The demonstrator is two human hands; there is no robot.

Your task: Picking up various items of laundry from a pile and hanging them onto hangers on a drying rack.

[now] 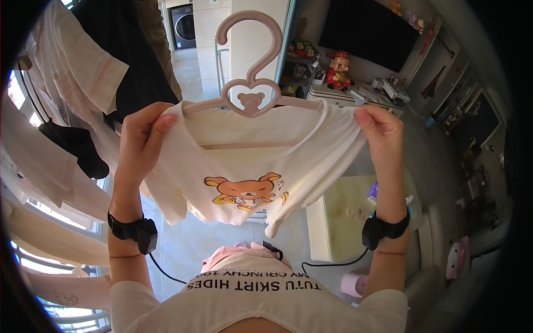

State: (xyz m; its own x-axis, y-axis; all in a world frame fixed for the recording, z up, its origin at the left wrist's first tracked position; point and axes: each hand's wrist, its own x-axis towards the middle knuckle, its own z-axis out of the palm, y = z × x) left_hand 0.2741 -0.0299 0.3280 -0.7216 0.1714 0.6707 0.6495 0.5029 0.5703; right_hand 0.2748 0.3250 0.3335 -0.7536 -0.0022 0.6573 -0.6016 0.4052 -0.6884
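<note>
A small cream shirt (241,162) with a printed brown bear hangs in front of me on a dusty-pink plastic hanger (272,62). The hanger has a heart-shaped middle with a bear head in it, and its hook points up, holding onto nothing. My left hand (145,139) pinches the shirt's shoulder at the left end of the hanger. At the other end my right hand (381,133) grips the opposite shoulder, with the fabric stretched between both hands. The hanger's arms show through the wide neckline; their tips are hidden under cloth and fingers.
Several hung garments crowd the left side, among them dark trousers (112,45) and a black sock (75,145). A pale green-topped bench (341,216) stands at right, near a sofa (424,266). Farther off are a television (370,29), a cabinet (333,98) and a washing machine (184,27).
</note>
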